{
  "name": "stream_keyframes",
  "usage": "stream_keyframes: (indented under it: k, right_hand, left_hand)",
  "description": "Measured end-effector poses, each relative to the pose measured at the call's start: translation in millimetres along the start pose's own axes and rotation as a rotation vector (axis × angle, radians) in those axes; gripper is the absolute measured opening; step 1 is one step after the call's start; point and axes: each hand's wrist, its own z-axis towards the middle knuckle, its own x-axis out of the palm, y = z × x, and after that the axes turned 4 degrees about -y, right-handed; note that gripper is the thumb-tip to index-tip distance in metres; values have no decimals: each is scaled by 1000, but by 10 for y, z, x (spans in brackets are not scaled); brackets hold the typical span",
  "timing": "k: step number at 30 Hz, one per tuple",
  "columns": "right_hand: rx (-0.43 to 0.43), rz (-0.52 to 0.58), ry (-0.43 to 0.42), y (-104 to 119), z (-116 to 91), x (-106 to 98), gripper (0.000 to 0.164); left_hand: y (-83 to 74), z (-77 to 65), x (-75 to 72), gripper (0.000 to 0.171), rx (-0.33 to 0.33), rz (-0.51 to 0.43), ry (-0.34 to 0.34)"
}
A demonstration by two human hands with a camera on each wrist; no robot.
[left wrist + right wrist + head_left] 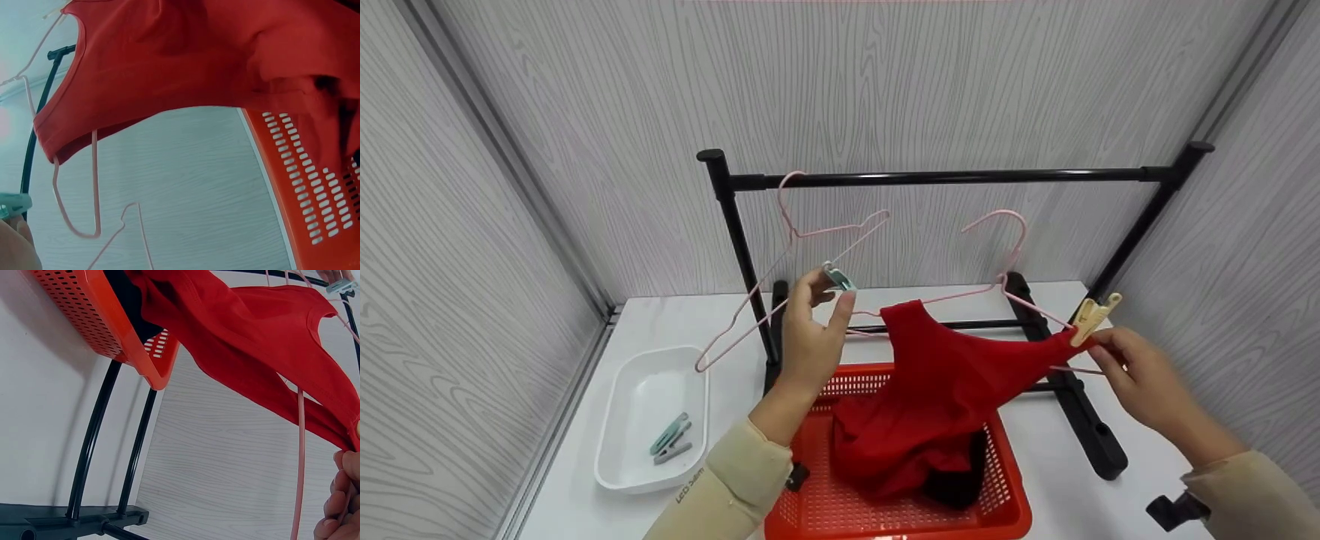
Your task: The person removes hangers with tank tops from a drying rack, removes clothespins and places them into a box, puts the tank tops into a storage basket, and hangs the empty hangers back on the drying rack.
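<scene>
A red sleeveless top [952,367] is draped on a pink hanger [1014,255], its lower part lying in the red basket. A yellow clothespin [1093,319] clips the top's right shoulder to the hanger. My right hand [1140,379] grips the hanger's right end just below that clothespin; in the right wrist view its fingers [336,503] curl round the pink wire. My left hand [812,345] pinches a teal clothespin [840,278], held up to the left of the top's other shoulder, apart from it. In the left wrist view, the hanger's left end pokes out of that shoulder.
Another pink hanger [733,324] hangs from the black rack [930,178] at its left end. A white tray [615,420] on the left holds several clothespins [669,435]. The red basket [1012,487] stands in front of the rack, with dark cloth [956,487] inside.
</scene>
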Motion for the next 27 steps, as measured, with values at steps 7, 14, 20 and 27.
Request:
stream_keyframes:
  k: [7,14,20,27]
  right_hand:
    - [14,15,-2,-15,8,10,13]
    - [21,3,1,-15,-14,-7,12]
    - [30,12,3,-21,-16,-3,12]
    - [50,10,18,-16,-41,-21,11]
  left_hand:
    - [0,42,-286,35,15,35,-120]
    - [23,62,-467,37,1,98,-182]
    - [9,94,-642,37,37,103,-259]
    - [-22,136,-965,36,40,80,-406]
